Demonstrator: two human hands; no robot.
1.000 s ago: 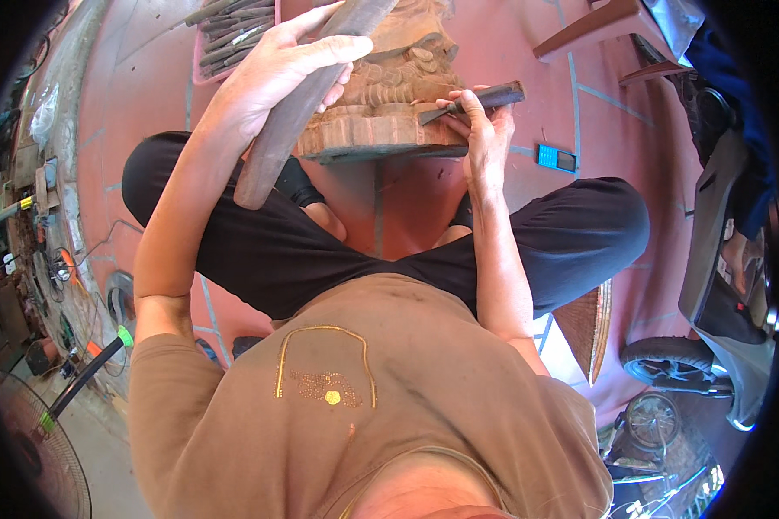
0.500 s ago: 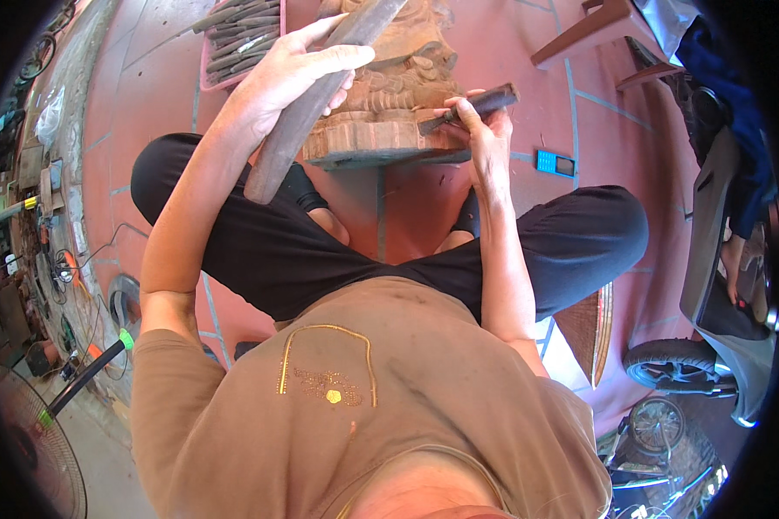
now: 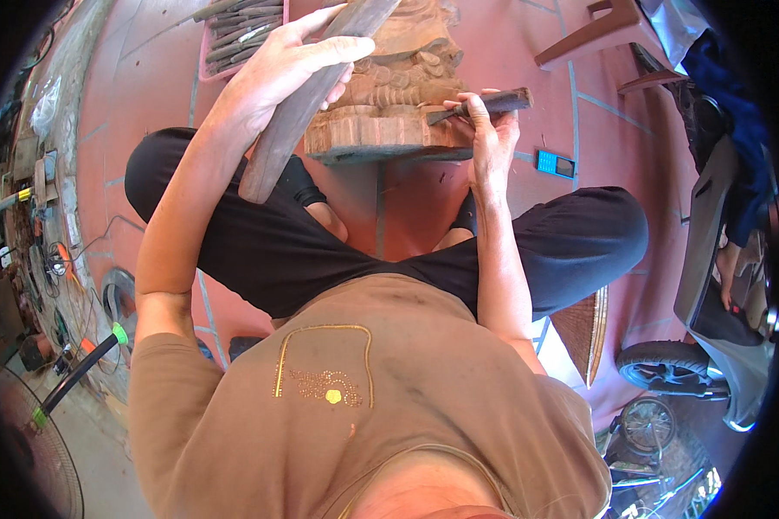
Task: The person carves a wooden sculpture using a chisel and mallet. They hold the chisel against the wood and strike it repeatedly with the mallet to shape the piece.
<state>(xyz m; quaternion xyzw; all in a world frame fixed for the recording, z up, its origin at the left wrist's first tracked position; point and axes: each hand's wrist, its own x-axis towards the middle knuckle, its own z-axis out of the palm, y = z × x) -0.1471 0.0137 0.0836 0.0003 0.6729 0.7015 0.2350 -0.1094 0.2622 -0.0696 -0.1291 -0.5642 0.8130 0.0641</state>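
Note:
A carved wooden sculpture [image 3: 389, 130] lies on the floor beyond my crossed legs, its scalloped base nearest me. My left hand [image 3: 307, 65] is wrapped round a thick, dark wooden club [image 3: 286, 134], which slants from the top of the view down toward my left knee. In my right hand [image 3: 492, 130] is a chisel [image 3: 502, 101] with a dark handle; its blade points left at the right part of the sculpture's base. Whether the cutting edge touches the wood I cannot tell. Fingers of both hands are closed.
A pink tray [image 3: 206, 60] of several dark-handled tools sits at the far left. A blue phone [image 3: 555, 163] lies on the tiles right of the sculpture. Red-brown chair legs [image 3: 589, 39] stand at the far right, a motorbike wheel [image 3: 666, 368] at the right, a fan [image 3: 39, 441] at the lower left.
My right hand and the chisel have shifted slightly to the right along the base. The club in my left hand has barely moved.

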